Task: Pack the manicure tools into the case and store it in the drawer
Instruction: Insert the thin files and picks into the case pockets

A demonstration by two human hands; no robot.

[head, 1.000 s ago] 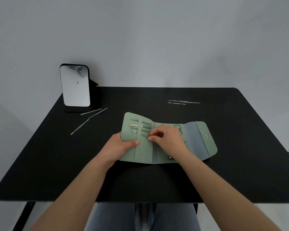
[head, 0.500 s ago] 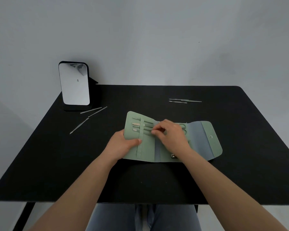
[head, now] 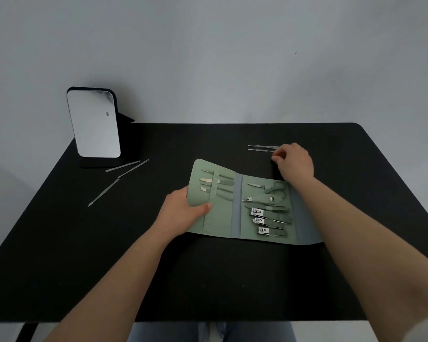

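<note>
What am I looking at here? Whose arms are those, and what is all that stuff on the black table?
No machine here: a person wears a camera on their head, so you see their own two arms from above. On the black table lies an open green fabric case with manicure tools tucked under its straps. The left hand grips the case's left flap. The right hand reaches toward two thin metal tools at the back; whether it holds one already is hard to tell. Three more thin metal sticks lie loose beside a small standing mirror on the left.
</note>
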